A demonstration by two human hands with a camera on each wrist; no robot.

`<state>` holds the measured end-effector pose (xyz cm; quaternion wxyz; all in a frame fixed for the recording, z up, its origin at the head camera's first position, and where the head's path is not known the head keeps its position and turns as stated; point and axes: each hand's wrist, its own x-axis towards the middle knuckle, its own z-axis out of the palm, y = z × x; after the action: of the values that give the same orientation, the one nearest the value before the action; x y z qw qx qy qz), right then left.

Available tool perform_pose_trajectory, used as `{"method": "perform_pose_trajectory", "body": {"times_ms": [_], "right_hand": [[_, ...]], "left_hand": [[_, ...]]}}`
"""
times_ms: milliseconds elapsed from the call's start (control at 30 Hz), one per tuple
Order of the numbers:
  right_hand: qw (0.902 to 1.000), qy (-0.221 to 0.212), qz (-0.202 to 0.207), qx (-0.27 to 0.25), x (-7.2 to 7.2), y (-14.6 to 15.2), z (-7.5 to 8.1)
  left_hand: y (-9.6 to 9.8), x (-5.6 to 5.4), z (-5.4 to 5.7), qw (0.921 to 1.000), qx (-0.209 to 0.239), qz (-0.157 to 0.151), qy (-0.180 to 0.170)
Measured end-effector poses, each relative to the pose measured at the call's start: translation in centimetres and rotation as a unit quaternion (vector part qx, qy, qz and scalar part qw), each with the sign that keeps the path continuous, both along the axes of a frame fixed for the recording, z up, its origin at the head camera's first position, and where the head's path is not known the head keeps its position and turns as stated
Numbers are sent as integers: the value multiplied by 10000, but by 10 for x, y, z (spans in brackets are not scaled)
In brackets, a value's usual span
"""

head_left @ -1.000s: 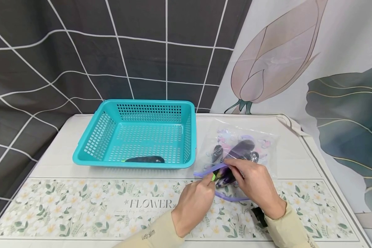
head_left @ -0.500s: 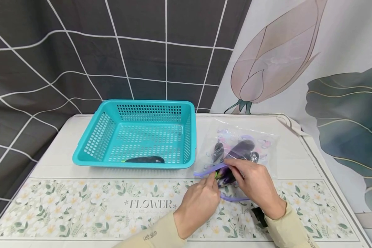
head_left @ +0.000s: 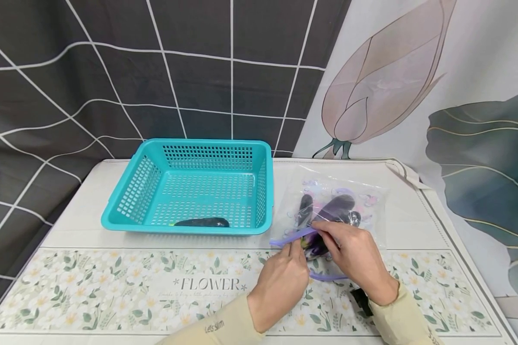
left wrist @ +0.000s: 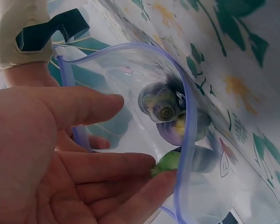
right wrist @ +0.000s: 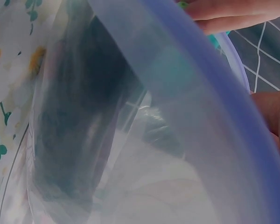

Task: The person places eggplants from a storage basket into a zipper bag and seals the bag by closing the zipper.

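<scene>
A clear zip bag (head_left: 280, 219) with a purple edge lies on the table, its mouth towards me, with several dark purple eggplants (head_left: 335, 207) inside. My left hand (head_left: 281, 282) reaches into the mouth. In the left wrist view its straight fingertips touch the green stem end of one eggplant (left wrist: 168, 162), while the thumb stands apart. That eggplant's dark body (head_left: 305, 208) lies along the bag's left side. With thumb and fingers, my right hand (head_left: 356, 254) pinches the upper purple edge and holds the mouth apart. In the right wrist view the purple edge (right wrist: 224, 88) crosses close to the camera.
Left of the bag stands a turquoise mesh basket (head_left: 190, 229). One eggplant (head_left: 203, 222) lies inside along its near wall. A flower-patterned cloth (head_left: 125, 287) covers the table front. Hanging cloths close off the back.
My left hand has moved forward and slightly right into the bag's mouth. The eggplant at its fingertips has slid deeper into the bag. My right hand has stayed in place.
</scene>
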<state>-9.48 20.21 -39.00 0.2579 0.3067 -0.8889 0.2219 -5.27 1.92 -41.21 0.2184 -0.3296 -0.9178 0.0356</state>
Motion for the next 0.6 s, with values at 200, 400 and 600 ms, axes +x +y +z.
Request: {"method": "perform_pose_trajectory", "body": {"times_ms": [200,400,600], "right_hand": [[10000,-9,0,10,0,0,0],[10000,24,48,-10,0,-1,0],[10000,53,66,-24,0,-2,0]], "left_hand": [[4,0,-1,9999,-14,147,48],[7,2,-2,9995,-172,246,26],[10,2,-4,9989,-238,390,-54]]}}
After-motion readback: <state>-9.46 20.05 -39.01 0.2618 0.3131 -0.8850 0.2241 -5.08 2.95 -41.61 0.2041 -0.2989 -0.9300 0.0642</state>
